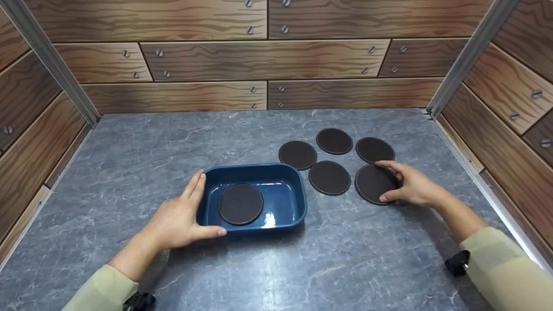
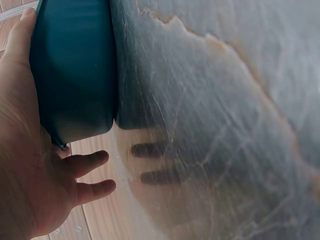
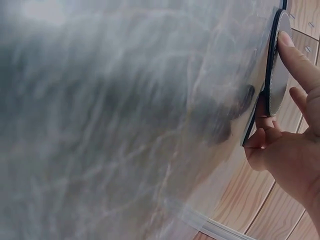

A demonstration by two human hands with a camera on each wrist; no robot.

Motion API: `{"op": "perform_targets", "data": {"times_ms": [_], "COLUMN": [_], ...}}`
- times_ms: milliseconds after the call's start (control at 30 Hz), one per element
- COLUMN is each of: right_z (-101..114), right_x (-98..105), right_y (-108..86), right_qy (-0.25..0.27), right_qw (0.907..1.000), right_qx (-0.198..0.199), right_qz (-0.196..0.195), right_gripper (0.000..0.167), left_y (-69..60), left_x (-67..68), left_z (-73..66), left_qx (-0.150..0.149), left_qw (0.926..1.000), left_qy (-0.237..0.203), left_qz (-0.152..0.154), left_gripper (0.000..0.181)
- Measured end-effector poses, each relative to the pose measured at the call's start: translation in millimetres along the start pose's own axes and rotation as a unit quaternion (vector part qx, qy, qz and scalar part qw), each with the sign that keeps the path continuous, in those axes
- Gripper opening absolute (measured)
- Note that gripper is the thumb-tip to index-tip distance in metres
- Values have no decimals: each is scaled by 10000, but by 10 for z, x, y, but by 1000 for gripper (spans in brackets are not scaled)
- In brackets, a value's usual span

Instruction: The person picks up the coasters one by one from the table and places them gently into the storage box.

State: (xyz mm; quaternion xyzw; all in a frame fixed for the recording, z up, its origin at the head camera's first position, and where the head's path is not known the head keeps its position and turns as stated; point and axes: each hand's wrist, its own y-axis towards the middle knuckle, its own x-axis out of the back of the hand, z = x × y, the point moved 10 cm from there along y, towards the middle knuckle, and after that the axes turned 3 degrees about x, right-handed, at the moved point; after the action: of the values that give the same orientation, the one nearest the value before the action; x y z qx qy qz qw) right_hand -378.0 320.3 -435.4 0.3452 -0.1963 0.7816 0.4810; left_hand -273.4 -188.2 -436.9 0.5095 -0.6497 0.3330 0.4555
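Observation:
A blue rectangular baking dish (image 1: 283,205) stands on the table in the head view, with one dark round coaster (image 1: 240,204) lying flat inside it, left of centre. My left hand (image 1: 176,220) grips the dish's left end, thumb at the front rim and fingers at the back corner. In the left wrist view, two fingers (image 2: 95,190) stick out below the dish wall. To the right, my right hand (image 1: 412,185) pinches another dark coaster (image 1: 371,185) at its right edge. The right wrist view shows that coaster (image 3: 280,65) raised off the table, the thumb on its face.
More dark coasters lie flat behind and left of the right hand: one by the dish's back right corner (image 1: 297,155), others farther back (image 1: 334,141) and nearer (image 1: 329,178). Wood-patterned walls (image 1: 263,60) enclose the grey marbled table (image 1: 173,134) at the back and sides.

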Motion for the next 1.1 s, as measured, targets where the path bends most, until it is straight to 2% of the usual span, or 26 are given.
{"op": "perform_targets", "data": {"times_ms": [233, 433, 600, 867, 1100], "right_z": [-6, 2, 52, 118, 272], "right_x": [77, 155, 214, 251, 260], "right_y": [-48, -83, -89, -77, -66], "right_qy": [-219, -391, -466, -174, 290], "right_qw": [9995, 9984, 9980, 9988, 9982], "right_qx": [-164, -354, -312, -334, -299], "right_qz": [-124, -216, -275, -312, -435], "right_gripper": [70, 61, 56, 53, 49], "left_y": [6, 3, 5, 2, -10], "left_x": [3, 6, 8, 15, 24], "left_z": [-9, -19, -29, -32, -20], "left_qx": [-35, -72, -136, -176, -103], "left_qw": [10000, 10000, 9999, 9997, 9999], "left_qy": [13, 7, 25, 21, 8], "left_qz": [-6, -20, -97, -153, -107], "left_gripper": [146, 144, 143, 142, 143]}}
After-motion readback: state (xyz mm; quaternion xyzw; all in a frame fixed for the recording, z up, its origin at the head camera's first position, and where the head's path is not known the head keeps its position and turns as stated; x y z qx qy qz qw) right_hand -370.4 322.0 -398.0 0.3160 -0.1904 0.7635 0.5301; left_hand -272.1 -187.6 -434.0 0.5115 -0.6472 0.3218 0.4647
